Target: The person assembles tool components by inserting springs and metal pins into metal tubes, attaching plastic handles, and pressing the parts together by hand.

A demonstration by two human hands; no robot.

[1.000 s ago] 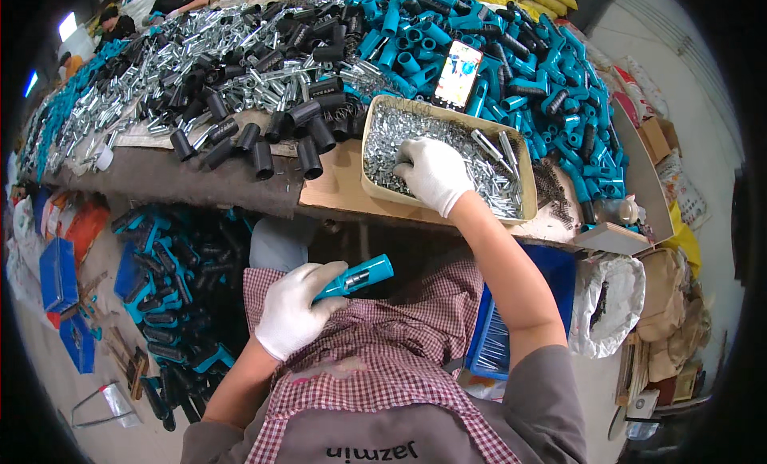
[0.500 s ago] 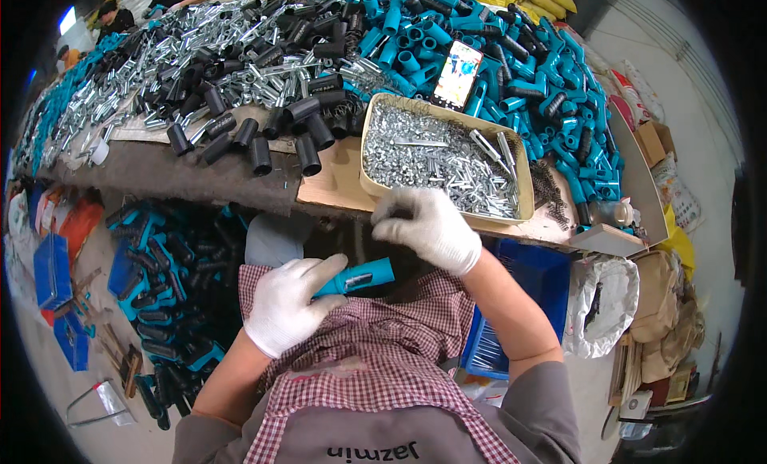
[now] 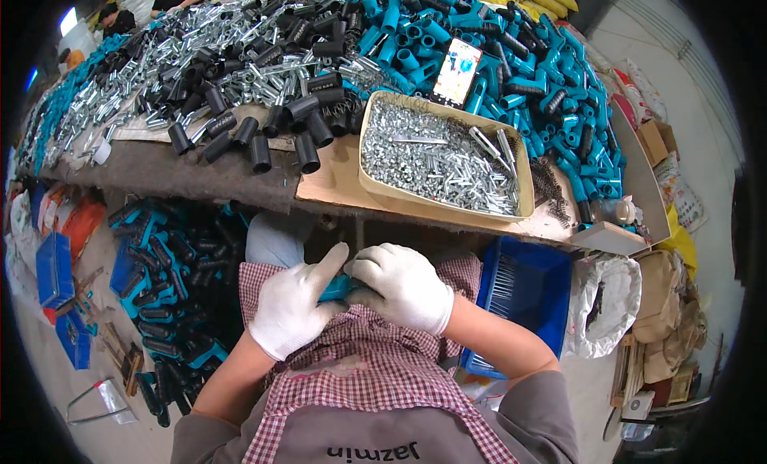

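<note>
While the white-gloved left hand (image 3: 294,308), half closed, grips a teal plastic tube (image 3: 339,287), the white-gloved right hand (image 3: 406,290) curls over it, hold unclear.

I make out one dark word (image 3: 373,452) across the grey shirt (image 3: 371,428); pale lettering on a black tube (image 3: 324,82) is too small.

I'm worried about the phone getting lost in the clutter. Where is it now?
In the head view, the phone is slightly right of centre near the top, among the teal parts, just beyond the cream tray.
</note>
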